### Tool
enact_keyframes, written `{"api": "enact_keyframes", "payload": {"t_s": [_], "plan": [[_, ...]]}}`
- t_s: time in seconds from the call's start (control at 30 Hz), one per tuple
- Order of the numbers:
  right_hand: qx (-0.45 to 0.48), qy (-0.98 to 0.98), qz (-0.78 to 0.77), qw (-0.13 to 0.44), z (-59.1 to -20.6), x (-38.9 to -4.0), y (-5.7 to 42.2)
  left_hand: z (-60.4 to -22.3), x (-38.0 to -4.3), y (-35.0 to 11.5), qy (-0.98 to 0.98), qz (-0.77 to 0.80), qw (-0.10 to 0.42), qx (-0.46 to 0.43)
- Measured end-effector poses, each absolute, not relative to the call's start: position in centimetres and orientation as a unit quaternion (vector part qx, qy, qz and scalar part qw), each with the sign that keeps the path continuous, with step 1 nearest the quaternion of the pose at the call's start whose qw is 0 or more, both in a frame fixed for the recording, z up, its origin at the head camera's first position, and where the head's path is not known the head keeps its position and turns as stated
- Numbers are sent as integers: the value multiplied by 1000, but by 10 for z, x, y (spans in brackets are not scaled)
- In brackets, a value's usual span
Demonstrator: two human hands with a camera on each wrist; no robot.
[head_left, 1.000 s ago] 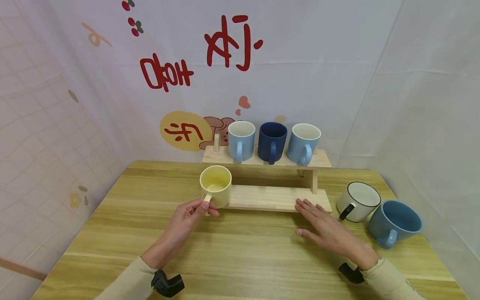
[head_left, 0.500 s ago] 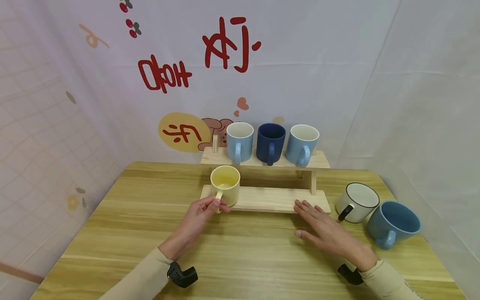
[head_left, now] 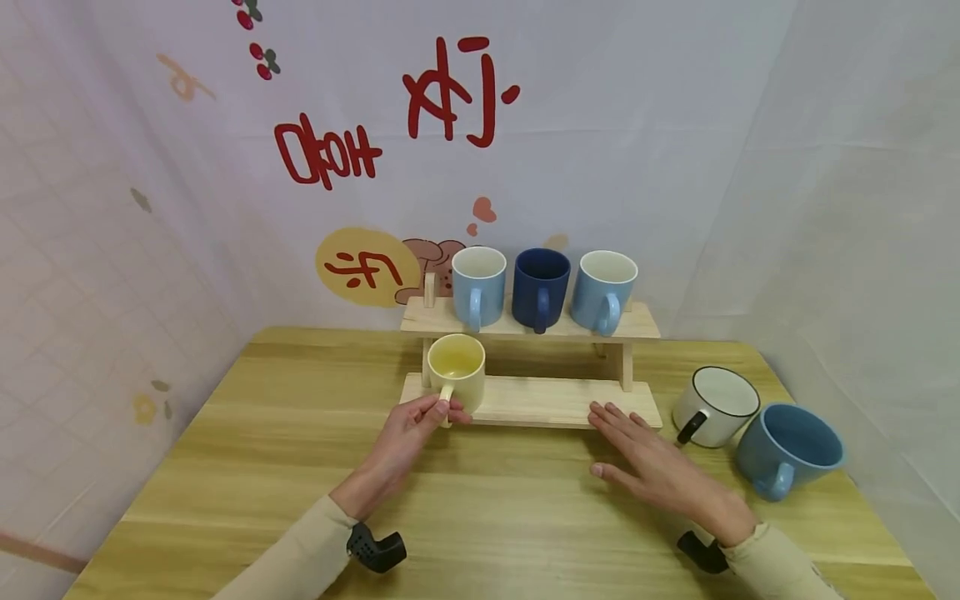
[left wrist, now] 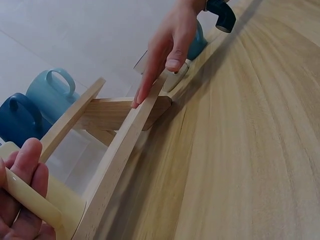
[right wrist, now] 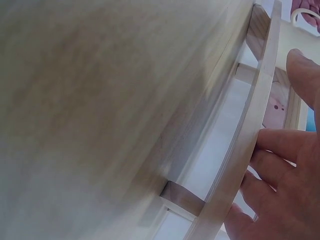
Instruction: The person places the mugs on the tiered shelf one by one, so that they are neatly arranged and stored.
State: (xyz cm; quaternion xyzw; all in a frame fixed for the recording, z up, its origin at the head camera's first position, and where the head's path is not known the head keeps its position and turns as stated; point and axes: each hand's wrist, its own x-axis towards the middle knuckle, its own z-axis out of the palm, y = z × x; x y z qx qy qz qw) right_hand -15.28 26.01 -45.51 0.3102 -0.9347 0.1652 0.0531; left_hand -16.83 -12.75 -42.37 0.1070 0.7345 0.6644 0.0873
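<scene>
My left hand (head_left: 401, 442) pinches the handle of a yellow mug (head_left: 467, 383) at the left end of the lower board (head_left: 543, 402) of a two-tier wooden rack. In the left wrist view the base of the mug (left wrist: 67, 200) meets that board. Fingers straight, my right hand (head_left: 660, 467) touches the front of the lower board near its right end. The right wrist view has these fingers (right wrist: 272, 165) against the board's edge. Along the upper board (head_left: 438, 317) stand a light blue mug (head_left: 487, 292), a dark blue mug (head_left: 534, 292) and another light blue mug (head_left: 596, 293).
Right of the rack, a white mug with a black rim (head_left: 716, 417) and a larger blue mug (head_left: 798, 454) stand side by side on the wooden table (head_left: 510, 517). A white printed cloth (head_left: 637, 125) hangs behind.
My left hand has carried the yellow mug right, from the rack's left edge to over the left end of the lower board. The right hand has stayed in place.
</scene>
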Motion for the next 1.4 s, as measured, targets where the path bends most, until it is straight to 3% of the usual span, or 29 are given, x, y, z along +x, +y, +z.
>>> {"api": "enact_keyframes", "payload": {"t_s": [0.57, 0.83, 1.13, 1.4], "plan": [[306, -937, 159, 51, -455, -150, 259, -427, -172, -128, 745, 653, 90, 103], [307, -937, 160, 53, -456, -151, 259, -429, -172, -143, 761, 637, 39, 116], [315, -933, 158, 72, -454, -151, 257, -429, -181, -189, 863, 470, -53, 176], [310, -935, 159, 62, -453, -150, 256, -435, -196, -202, 918, 313, -54, 237]]}}
